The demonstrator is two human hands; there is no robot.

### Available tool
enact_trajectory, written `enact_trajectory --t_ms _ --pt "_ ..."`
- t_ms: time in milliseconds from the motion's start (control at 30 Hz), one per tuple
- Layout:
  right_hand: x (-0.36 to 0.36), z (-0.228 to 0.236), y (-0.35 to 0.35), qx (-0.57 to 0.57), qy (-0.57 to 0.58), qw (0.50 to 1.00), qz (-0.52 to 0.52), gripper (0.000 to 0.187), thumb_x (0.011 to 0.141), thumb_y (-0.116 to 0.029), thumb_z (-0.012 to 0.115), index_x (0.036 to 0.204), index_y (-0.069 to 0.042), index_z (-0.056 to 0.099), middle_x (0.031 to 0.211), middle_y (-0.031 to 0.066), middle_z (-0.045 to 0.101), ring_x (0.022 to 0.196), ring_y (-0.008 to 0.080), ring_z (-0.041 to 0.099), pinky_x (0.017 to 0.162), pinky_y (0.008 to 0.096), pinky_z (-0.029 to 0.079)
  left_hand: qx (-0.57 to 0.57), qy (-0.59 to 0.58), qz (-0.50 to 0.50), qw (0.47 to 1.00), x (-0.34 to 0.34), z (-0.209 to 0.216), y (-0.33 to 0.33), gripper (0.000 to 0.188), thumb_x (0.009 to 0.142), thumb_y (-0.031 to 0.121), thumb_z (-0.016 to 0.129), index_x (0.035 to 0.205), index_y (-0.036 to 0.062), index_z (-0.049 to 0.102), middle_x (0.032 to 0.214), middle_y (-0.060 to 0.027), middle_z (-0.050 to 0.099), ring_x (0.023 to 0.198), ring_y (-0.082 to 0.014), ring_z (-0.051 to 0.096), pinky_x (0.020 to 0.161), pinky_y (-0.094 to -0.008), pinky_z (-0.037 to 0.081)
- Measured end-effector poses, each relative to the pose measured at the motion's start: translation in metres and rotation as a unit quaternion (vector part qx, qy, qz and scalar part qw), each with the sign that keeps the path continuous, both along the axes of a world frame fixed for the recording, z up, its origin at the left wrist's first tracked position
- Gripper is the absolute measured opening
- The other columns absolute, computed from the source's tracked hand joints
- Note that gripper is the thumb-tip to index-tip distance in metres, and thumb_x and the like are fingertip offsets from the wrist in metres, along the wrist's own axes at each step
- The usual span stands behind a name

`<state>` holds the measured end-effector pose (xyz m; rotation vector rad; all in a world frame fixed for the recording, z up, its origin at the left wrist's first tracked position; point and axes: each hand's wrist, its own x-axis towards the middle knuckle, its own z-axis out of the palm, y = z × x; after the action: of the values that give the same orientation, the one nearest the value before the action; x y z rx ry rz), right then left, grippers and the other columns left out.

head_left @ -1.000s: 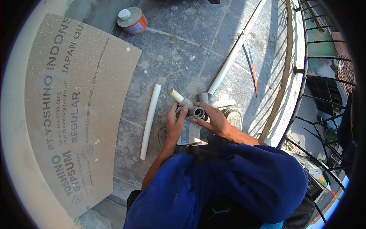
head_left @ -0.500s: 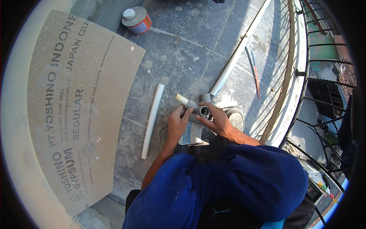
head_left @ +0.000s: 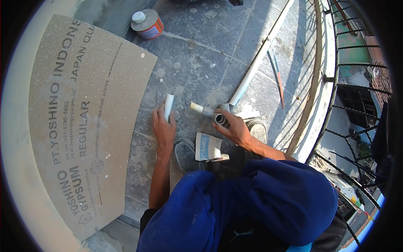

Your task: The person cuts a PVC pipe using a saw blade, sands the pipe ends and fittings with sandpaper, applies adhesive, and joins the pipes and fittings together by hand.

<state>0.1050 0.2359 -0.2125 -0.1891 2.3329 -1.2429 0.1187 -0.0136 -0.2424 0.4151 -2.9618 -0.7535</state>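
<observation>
Tiled floor (head_left: 210, 46): left hand (head_left: 163, 128) fingers curl around white pipe (head_left: 168, 106); right hand (head_left: 234, 129) grips grey fitting (head_left: 218, 118).

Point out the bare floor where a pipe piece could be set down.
Bare tiles lie between the glue tin, the board and the long white pipe. Crowded: around the left hand, right hand, fitting, small packet and shoes.

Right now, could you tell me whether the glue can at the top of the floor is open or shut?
Shut: the glue can stands upright on the tiles with its white cap seated on top.
</observation>
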Motion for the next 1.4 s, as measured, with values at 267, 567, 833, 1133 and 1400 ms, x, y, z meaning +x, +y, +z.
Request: enact_trajectory --t_ms 267,567,833,1133,1400 --pt "-0.001 -0.006 -0.005 0.003 0.063 0.998 0.009 0.047 0.084 -0.035 0.065 0.123 -0.013 0.052 0.101 0.0151 0.065 0.086 0.0355 0.065 0.070 0.0408 0.053 0.101 -0.012 -0.006 0.995 0.015 0.027 -0.005 0.040 0.090 0.019 0.058 0.122 -0.0026 0.049 0.109 -0.0267 0.056 0.098 -0.0424 0.059 0.079 -0.0470 0.049" --pt "-0.003 0.000 -0.010 0.054 0.056 0.996 0.042 0.047 0.084 -0.035 0.067 0.123 -0.014 0.054 0.106 0.0152 0.064 0.086 0.0364 0.064 0.071 0.0408 0.053 0.126 -0.038 -0.037 0.991 0.027 0.018 -0.002 0.041 0.092 0.024 0.057 0.121 -0.0042 0.051 0.102 -0.0270 0.061 0.094 -0.0424 0.061 0.077 -0.0455 0.049" --pt "0.007 -0.018 -0.009 0.140 0.148 0.971 0.127 0.046 0.082 -0.030 0.066 0.120 -0.010 0.049 0.119 0.0116 0.057 0.085 0.0317 0.066 0.063 0.0395 0.056 0.136 -0.027 -0.042 0.989 0.021 0.023 0.001 0.040 0.091 0.022 0.059 0.122 -0.0023 0.053 0.098 -0.0257 0.062 0.089 -0.0387 0.063 0.074 -0.0441 0.049" --pt "0.017 -0.025 -0.003 0.180 0.202 0.938 0.218 0.060 0.071 -0.022 0.072 0.123 -0.011 0.044 0.131 0.0125 0.046 0.099 0.0273 0.062 0.062 0.0376 0.057 0.035 -0.086 -0.088 0.992 0.030 0.051 0.020 0.044 0.087 0.029 0.063 0.126 0.0101 0.054 0.090 -0.0179 0.062 0.083 -0.0358 0.064 0.067 -0.0438 0.051" --pt "-0.014 0.005 0.013 0.098 0.145 0.964 0.198 0.046 0.078 -0.012 0.063 0.120 -0.006 0.047 0.125 0.0145 0.050 0.084 0.0350 0.064 0.069 0.0403 0.055 0.079 -0.064 -0.040 0.994 0.015 0.041 0.014 0.043 0.089 0.030 0.061 0.125 0.0063 0.054 0.094 -0.0215 0.061 0.085 -0.0387 0.062 0.071 -0.0439 0.050"
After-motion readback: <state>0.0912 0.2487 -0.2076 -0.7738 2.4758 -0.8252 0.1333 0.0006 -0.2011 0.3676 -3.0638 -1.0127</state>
